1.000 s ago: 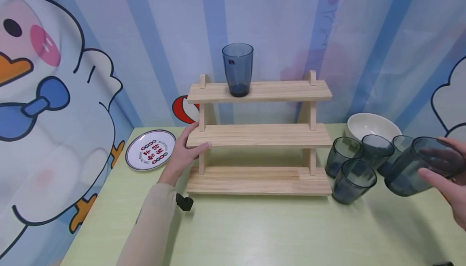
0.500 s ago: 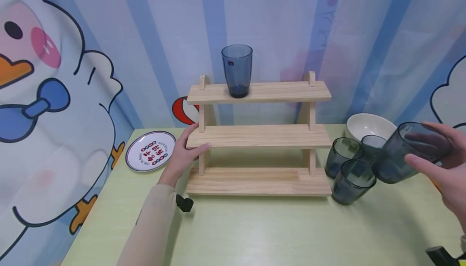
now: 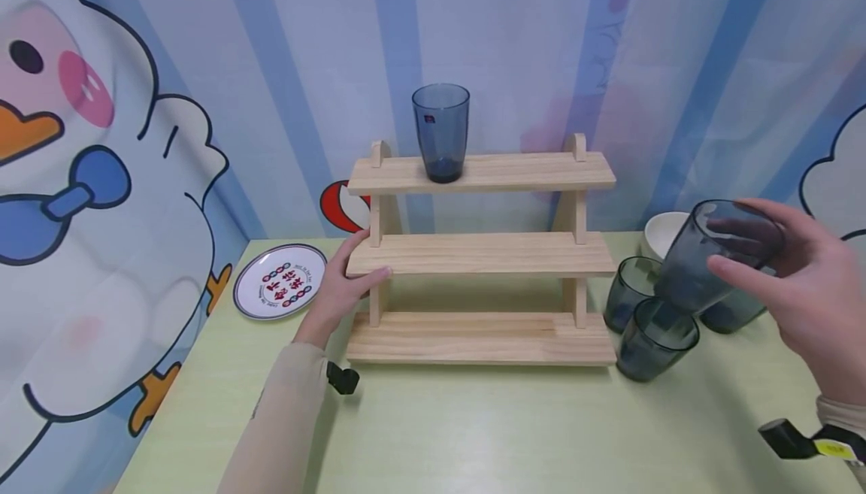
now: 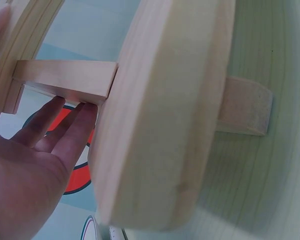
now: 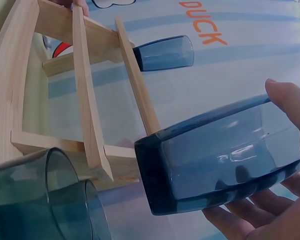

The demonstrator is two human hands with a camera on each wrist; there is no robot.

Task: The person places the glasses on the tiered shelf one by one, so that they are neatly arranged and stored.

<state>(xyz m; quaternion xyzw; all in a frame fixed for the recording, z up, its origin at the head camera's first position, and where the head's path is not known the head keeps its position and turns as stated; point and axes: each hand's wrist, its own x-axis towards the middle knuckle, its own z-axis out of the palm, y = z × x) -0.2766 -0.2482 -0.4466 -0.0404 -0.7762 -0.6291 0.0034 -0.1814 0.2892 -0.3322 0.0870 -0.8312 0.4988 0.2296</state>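
Observation:
In the head view my right hand [image 3: 805, 283] holds a blue-grey glass tumbler [image 3: 690, 272], tilted with its rim towards the palm. Thumb and fingers lie on opposite sides of the tumbler [image 5: 215, 160] in the right wrist view. My left hand [image 3: 338, 283] grips the left side of a three-tier wooden shelf [image 3: 473, 253]. Its thumb lies on the middle board; in the left wrist view the fingers [image 4: 77, 132] touch an upright. A similar tumbler [image 3: 443, 133] stands upright on the top board, left of centre.
Several more tumblers, including a front one [image 3: 652, 347], stand right of the shelf, partly hidden by the held one. Behind them sits a white bowl [image 3: 659, 232]. A plate with red characters [image 3: 253, 276] lies left of the shelf. A printed curtain [image 3: 501, 43] hangs behind.
My right hand has carried the tumbler left and upward, from the right edge to above the other tumblers near the shelf. The left hand and shelf have stayed put.

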